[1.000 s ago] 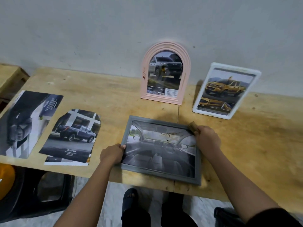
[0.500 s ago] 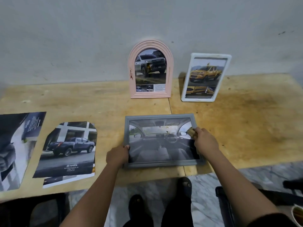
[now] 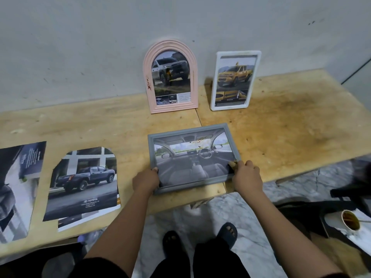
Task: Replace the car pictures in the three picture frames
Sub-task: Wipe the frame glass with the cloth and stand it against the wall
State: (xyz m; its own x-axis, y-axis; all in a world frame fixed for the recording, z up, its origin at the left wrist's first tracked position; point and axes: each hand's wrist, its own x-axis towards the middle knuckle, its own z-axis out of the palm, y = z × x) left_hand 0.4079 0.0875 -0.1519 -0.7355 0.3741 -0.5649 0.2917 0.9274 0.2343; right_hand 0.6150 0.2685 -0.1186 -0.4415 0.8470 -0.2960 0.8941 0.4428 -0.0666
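Here, well left of the left fingers (image 3: 155, 169), 2 loose sheets lie flat on the worktop (image 3: 291, 127): a dark cropped print (image 3: 18, 187), then an arch-cut pickup print (image 3: 84, 183). The left hand (image 3: 145, 180) grips the left edge of the grey frame (image 3: 188, 130), fingers curled round it. The frame sits between both hands at the worktop's near edge and shows a car interior. Beyond the fingers, a pink arched frame (image 3: 147, 77) and a white frame (image 3: 213, 87) stand against the wall. The right hand (image 3: 248, 175) clasps the grey frame's right edge.

Grey frame (image 3: 192, 159), pink arched frame (image 3: 171, 77), white frame (image 3: 234, 80), tan wooden table (image 3: 291, 125).
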